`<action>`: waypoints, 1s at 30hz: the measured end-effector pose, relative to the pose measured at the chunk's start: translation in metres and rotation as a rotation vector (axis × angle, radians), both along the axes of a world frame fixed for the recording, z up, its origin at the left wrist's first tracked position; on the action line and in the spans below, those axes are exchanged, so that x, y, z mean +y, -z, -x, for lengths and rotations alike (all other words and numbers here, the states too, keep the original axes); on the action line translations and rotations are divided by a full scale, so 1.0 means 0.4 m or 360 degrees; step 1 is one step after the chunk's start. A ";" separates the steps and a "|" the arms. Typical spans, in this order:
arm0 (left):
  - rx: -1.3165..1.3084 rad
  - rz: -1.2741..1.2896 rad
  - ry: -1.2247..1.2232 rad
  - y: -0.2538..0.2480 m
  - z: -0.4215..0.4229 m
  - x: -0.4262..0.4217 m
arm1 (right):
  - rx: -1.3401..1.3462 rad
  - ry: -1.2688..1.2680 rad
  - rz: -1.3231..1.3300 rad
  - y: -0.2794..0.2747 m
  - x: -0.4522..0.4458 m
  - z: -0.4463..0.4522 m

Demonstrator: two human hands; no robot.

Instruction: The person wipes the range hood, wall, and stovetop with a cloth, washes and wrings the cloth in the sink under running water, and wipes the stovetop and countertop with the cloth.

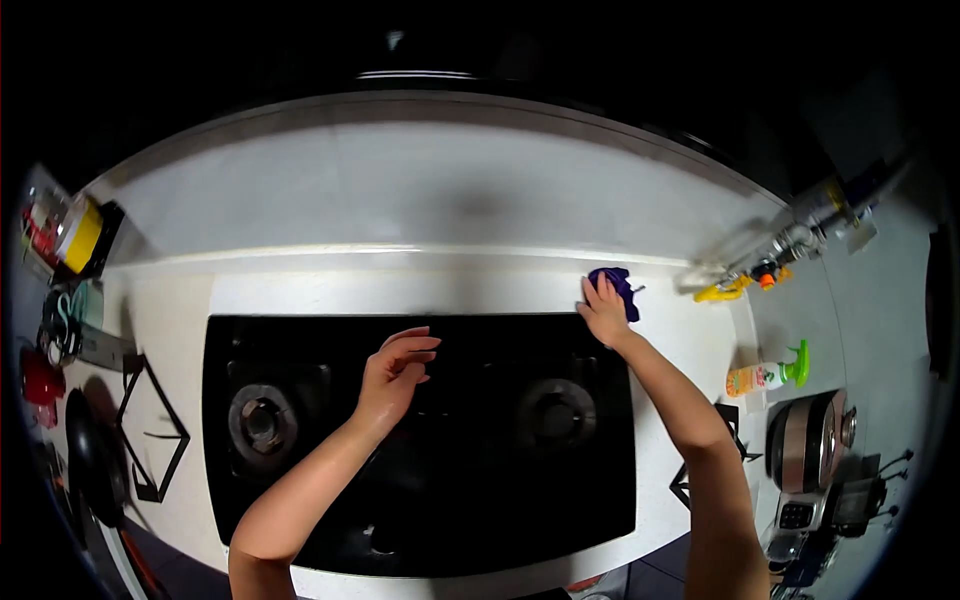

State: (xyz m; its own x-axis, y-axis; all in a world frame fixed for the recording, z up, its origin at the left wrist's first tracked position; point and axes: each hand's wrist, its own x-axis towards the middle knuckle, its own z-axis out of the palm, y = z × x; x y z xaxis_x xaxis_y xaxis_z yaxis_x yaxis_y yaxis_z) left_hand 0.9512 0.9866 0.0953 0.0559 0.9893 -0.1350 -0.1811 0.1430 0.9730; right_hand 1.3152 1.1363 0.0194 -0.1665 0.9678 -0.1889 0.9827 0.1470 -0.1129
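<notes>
My right hand (604,314) presses a dark purple cloth (627,292) flat on the white counter (480,292), just behind the stove's back right corner. Part of the cloth is hidden beneath the fingers. Above the middle of the black glass cooktop (450,480) hovers my left hand (395,376), its fingers loosely bent and apart, with nothing in them. The left burner (263,424) and the right burner (557,413) have no pot supports on them.
Black pot supports stand at the left (152,430) and partly behind my right forearm (730,430). A spray bottle (765,377) lies at the right, near a pot (808,440). A black pan (93,455) is at the far left. The backsplash (400,180) rises behind.
</notes>
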 end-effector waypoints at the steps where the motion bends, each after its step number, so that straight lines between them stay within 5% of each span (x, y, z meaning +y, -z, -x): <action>1: -0.0041 -0.0013 0.0003 0.003 0.028 -0.008 | 0.0121 -0.0125 0.0029 -0.004 -0.002 0.018; 7: -0.0164 0.0044 -0.0078 0.023 0.224 -0.077 | 0.0338 -0.0720 0.0072 -0.021 -0.034 0.396; 22: -0.0069 0.0144 -0.0556 0.043 0.735 -0.322 | 0.0746 -0.1215 0.0012 0.025 -0.078 1.355; 24: 0.0102 0.0090 -0.0624 0.065 0.793 -0.308 | 0.0860 -0.1221 0.0127 0.015 -0.080 1.441; 28: 0.1316 -0.0088 -0.0851 0.125 0.920 -0.153 | 0.1078 -0.1436 0.0270 0.025 -0.059 1.439; 30: 0.2004 -0.0130 -0.0619 0.138 0.947 -0.063 | 0.1192 -0.1394 0.0263 -0.027 -0.081 1.364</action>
